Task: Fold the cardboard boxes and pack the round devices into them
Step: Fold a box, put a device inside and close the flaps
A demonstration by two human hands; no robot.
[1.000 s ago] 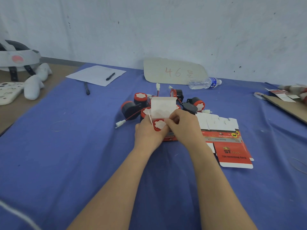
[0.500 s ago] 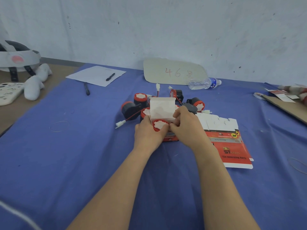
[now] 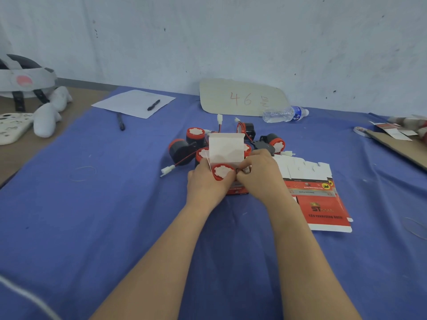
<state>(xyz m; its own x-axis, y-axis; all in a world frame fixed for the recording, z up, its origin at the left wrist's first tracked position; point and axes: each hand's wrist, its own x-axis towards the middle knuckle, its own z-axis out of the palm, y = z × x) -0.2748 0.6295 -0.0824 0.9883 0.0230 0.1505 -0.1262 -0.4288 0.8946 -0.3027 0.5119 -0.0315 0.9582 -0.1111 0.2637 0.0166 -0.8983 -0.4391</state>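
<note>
My two bare forearms are reaching forward over the blue cloth-covered table. My left hand is curling around the left side of the small red-and-white cardboard box, with the thumb lying against the round red-rimmed device with a white face. This device is sitting in the box's open top, face toward me. My right hand is closing on the box's right side, fingertips pinched together at the edge just beside the device's rim; what exactly they are pinching is too small to tell. The box's white lid flap is standing upright behind the device. Just right of my right hand, a stack of flat, unfolded red-and-white cardboard boxes is lying on the cloth. Directly behind the box, a cluster of spare black round devices with red caps is resting with red wires and white plugs trailing out. Farther back left, a white paper sheet is carrying a black pen. Against the wall, a beige cardboard sign marked "46" is leaning beside a clear plastic bottle lying on its side.
</note>
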